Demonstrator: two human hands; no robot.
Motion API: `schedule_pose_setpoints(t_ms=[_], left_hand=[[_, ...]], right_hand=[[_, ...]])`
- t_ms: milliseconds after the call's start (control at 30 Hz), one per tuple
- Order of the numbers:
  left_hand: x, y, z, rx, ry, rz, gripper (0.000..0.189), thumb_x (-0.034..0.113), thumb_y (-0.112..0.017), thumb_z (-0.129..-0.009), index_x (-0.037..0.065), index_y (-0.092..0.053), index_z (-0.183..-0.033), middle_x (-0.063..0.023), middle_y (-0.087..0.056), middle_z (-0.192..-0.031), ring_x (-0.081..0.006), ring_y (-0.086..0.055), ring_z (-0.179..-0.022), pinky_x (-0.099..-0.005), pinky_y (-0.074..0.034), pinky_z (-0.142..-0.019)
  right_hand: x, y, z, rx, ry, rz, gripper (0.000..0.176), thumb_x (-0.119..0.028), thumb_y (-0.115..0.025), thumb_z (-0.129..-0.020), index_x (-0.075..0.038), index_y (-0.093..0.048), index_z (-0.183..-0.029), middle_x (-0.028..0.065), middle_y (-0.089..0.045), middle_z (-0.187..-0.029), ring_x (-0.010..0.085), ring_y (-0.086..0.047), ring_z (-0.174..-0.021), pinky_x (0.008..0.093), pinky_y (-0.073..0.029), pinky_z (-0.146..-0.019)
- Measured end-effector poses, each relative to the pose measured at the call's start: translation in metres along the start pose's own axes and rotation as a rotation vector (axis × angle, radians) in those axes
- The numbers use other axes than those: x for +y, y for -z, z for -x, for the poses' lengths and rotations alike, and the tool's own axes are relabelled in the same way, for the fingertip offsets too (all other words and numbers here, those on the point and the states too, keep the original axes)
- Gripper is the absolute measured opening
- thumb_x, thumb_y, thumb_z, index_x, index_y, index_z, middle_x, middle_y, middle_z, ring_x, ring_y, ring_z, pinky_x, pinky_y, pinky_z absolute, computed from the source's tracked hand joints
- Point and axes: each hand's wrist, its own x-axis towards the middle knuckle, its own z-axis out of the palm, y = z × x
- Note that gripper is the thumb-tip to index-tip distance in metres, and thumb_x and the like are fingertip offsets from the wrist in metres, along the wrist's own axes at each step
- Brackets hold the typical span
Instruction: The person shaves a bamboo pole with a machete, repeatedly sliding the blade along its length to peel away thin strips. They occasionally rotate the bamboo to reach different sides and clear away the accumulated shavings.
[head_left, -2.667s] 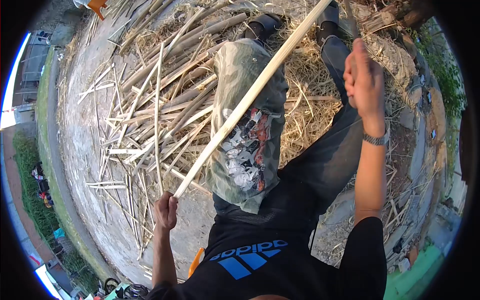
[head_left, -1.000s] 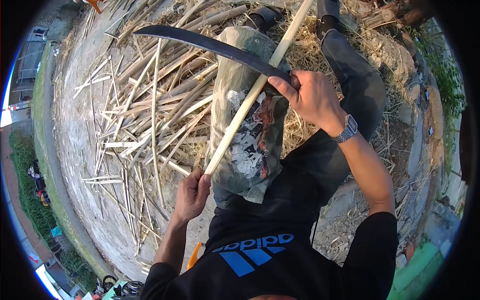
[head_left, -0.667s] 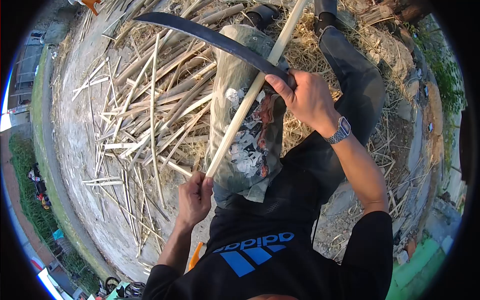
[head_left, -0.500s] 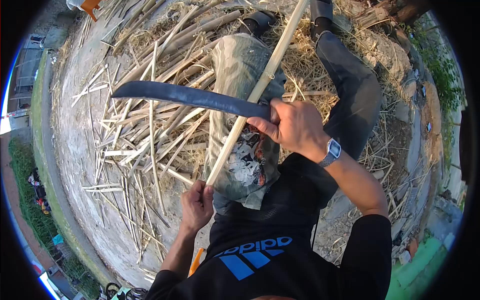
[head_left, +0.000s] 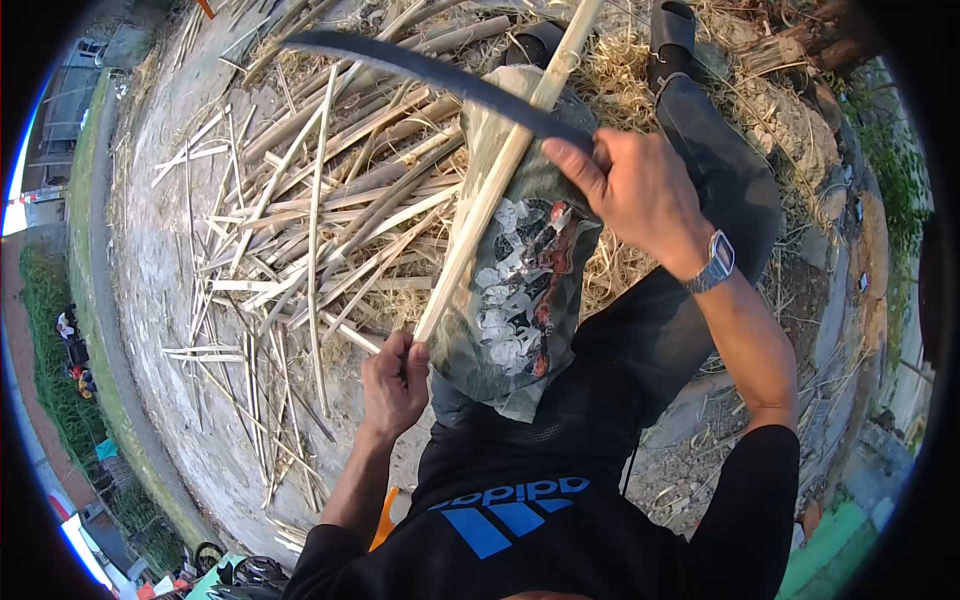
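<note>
My right hand (head_left: pixel 650 195) is closed round the handle of a machete (head_left: pixel 430 75), whose long dark blade points to the upper left. The blade lies across a pale split bamboo strip (head_left: pixel 485 205), well up its length. My left hand (head_left: pixel 398 385) grips the near end of that strip, thumb on top. The strip slants up and away over a camouflage-patterned cloth (head_left: pixel 515 290) draped over my thigh. Whitish and reddish marks, which I cannot make out clearly, cover the middle of the cloth.
A heap of split strips and poles (head_left: pixel 340 215) covers the ground to the left. Curly shavings (head_left: pixel 610 90) lie between my feet. Rubble and a dirt mound (head_left: pixel 790 130) stand at the right. Something orange (head_left: pixel 384 520) shows beside my left hip.
My right hand has moved the machete up and away along the strip, its tip now farther off. My left hand stays on the near end. More of the cloth's marks show.
</note>
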Motion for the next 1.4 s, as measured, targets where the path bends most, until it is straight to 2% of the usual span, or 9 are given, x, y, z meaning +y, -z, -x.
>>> schedule_pose_setpoints(t_ms=[133,233,400,600,667,700,967,1133,1400], left_hand=[[-0.006,-0.009,-0.012,-0.05,-0.039,0.03,0.029,0.019,-0.061,-0.104,0.001,-0.058,-0.082,-0.0095,-0.056,-0.059,-0.017,-0.052,-0.049,-0.0332,-0.041,-0.049],[-0.011,-0.009,-0.002,-0.084,0.007,0.089,0.034,0.025,-0.06,-0.105,0.001,-0.059,-0.081,-0.008,-0.057,-0.061,-0.0161,-0.052,-0.051,-0.0336,-0.041,-0.05],[-0.025,-0.011,-0.009,-0.163,-0.002,0.169,0.038,0.03,-0.059,-0.107,0.001,-0.059,-0.082,-0.0039,-0.055,-0.059,-0.013,-0.051,-0.052,-0.0309,-0.04,-0.05],[-0.022,-0.006,-0.014,-0.28,0.158,0.392,0.041,0.033,-0.052,-0.111,0.003,-0.054,-0.083,0.0033,-0.049,-0.061,-0.006,-0.044,-0.054,-0.0267,-0.036,-0.048],[-0.021,-0.006,-0.013,-0.343,0.215,0.605,0.039,0.033,-0.051,-0.111,0.004,-0.054,-0.085,0.0047,-0.047,-0.063,-0.0042,-0.042,-0.054,-0.0243,-0.034,-0.048],[-0.016,-0.003,-0.012,-0.352,0.214,0.578,0.038,0.033,-0.05,-0.111,0.005,-0.052,-0.086,0.0049,-0.046,-0.063,-0.0032,-0.041,-0.054,-0.0226,-0.033,-0.047],[-0.018,-0.006,-0.015,-0.368,0.153,0.548,0.038,0.032,-0.049,-0.112,0.005,-0.05,-0.084,0.005,-0.046,-0.063,-0.0036,-0.04,-0.053,-0.0234,-0.033,-0.047],[-0.032,0.01,0.0,-0.343,0.162,0.47,0.037,0.036,-0.048,-0.112,0.005,-0.049,-0.091,0.0074,-0.037,-0.064,-0.0025,-0.033,-0.048,-0.0221,-0.027,-0.043],[-0.055,0.027,-0.002,-0.378,0.231,0.557,0.04,0.036,-0.051,-0.11,0.006,-0.051,-0.084,0.0054,-0.044,-0.061,-0.0031,-0.04,-0.052,-0.0223,-0.031,-0.046]], right_hand=[[-0.003,-0.004,0.026,-0.037,0.209,0.123,0.075,-0.073,-0.058,-0.093,-0.005,-0.063,-0.061,0.0097,-0.055,-0.044,0.0275,-0.062,-0.042,0.0393,-0.048,-0.041],[0.033,0.019,-0.014,0.06,-0.022,0.159,0.076,-0.074,-0.057,-0.094,-0.007,-0.061,-0.058,0.0089,-0.054,-0.044,0.0267,-0.058,-0.04,0.0364,-0.046,-0.039],[-0.011,-0.011,0.037,-0.071,0.172,0.153,0.076,-0.078,-0.059,-0.089,-0.009,-0.062,-0.059,0.0095,-0.057,-0.046,0.0281,-0.063,-0.043,0.0412,-0.05,-0.043],[0.009,0.005,0.0,0.057,0.037,0.046,0.075,-0.071,-0.059,-0.094,-0.005,-0.061,-0.059,0.0112,-0.055,-0.044,0.0264,-0.063,-0.043,0.0365,-0.048,-0.041],[-0.007,0.001,0.017,-0.132,0.019,0.133,0.073,-0.069,-0.059,-0.095,-0.005,-0.061,-0.058,0.0112,-0.057,-0.046,0.0264,-0.064,-0.044,0.0362,-0.049,-0.041],[-0.01,-0.005,0.026,0.038,0.203,0.171,0.073,-0.068,-0.059,-0.096,-0.006,-0.059,-0.057,0.0091,-0.053,-0.043,0.0257,-0.06,-0.041,0.036,-0.047,-0.04],[0.0,-0.014,0.025,0.03,0.129,0.046,0.08,-0.078,-0.057,-0.091,-0.006,-0.055,-0.054,0.0097,-0.048,-0.042,0.028,-0.053,-0.038,0.0378,-0.041,-0.038],[0.094,0.023,-0.041,0.178,0.051,0.065,0.084,-0.078,-0.048,-0.095,-0.008,-0.05,-0.049,0.0032,-0.04,-0.038,0.0166,-0.045,-0.034,0.0327,-0.033,-0.034],[0.011,-0.003,0.008,-0.06,0.122,0.008,0.081,-0.08,-0.052,-0.092,-0.009,-0.061,-0.055,0.007,-0.052,-0.042,0.0241,-0.058,-0.039,0.0369,-0.046,-0.04]])
